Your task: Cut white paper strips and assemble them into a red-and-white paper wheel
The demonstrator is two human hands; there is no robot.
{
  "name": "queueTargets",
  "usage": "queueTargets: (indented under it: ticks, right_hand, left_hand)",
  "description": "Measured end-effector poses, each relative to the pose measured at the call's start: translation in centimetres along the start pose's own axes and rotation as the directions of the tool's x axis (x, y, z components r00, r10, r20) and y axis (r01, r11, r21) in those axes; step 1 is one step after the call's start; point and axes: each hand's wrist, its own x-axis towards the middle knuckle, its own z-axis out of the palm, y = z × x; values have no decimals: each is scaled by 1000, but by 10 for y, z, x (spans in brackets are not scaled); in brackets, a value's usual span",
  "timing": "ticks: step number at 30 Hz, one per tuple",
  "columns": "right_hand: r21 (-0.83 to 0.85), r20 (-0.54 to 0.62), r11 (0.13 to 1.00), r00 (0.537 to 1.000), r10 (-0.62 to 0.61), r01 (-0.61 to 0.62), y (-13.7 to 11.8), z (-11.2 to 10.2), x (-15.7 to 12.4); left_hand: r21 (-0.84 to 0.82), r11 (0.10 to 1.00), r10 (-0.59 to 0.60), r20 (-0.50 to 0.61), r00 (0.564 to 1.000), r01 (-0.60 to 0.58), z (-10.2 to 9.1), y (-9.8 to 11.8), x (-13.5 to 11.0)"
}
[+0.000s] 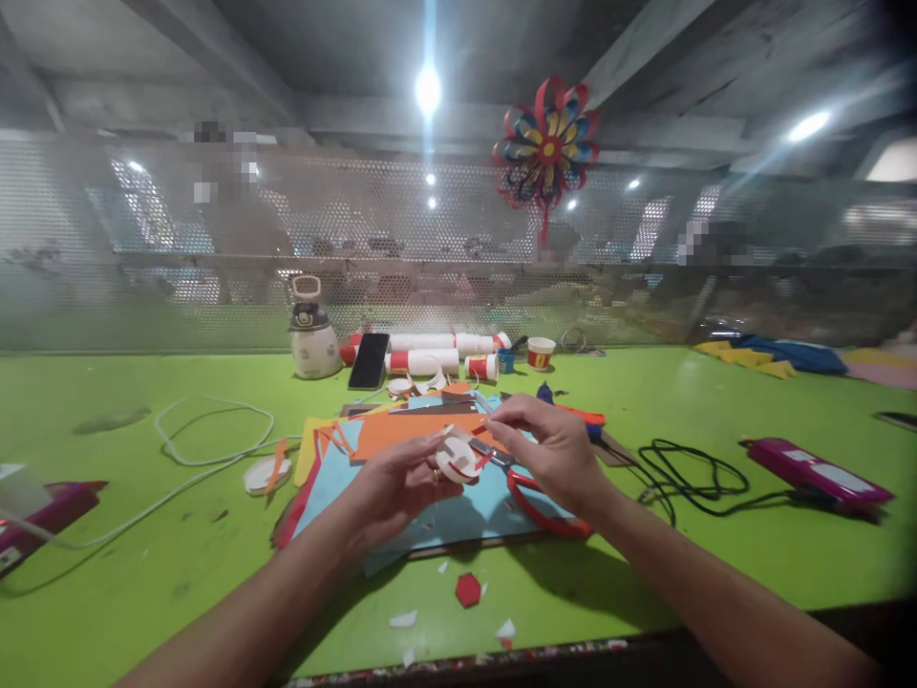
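My left hand [401,483] is closed around the edge of a small white paper disc [458,457], which looks like a cut cup base with thin red strips on it. Just right of the disc, my right hand [555,449] is in a pinch. A slim pale tip shows at its fingers, too small to name. Below my right hand, red-handled scissors [534,502] lie on light blue paper [430,530], their blades partly behind the disc. Orange paper [387,435] lies on the blue sheets.
A green table [179,592] holds a white sprayer bottle [315,344], a phone [369,361], paper cups [541,354], a white cable [207,401], a black cable [688,478] and a purple glue gun-like device [817,473]. A red hexagon [468,591] lies in front. A paper flower [549,148] hangs behind.
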Motion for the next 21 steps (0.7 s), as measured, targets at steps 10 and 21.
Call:
queueTargets:
  ticks: [10,21]
  right_hand:
    - [-63,2,998,1000,-11,11,-6,-1,1]
    - [-54,25,998,999,42,-41,-6,-5,3]
  left_hand:
    - [0,1000,-26,49,998,26,2,-3,0]
    - [14,999,-38,101,994,36,4,-3,0]
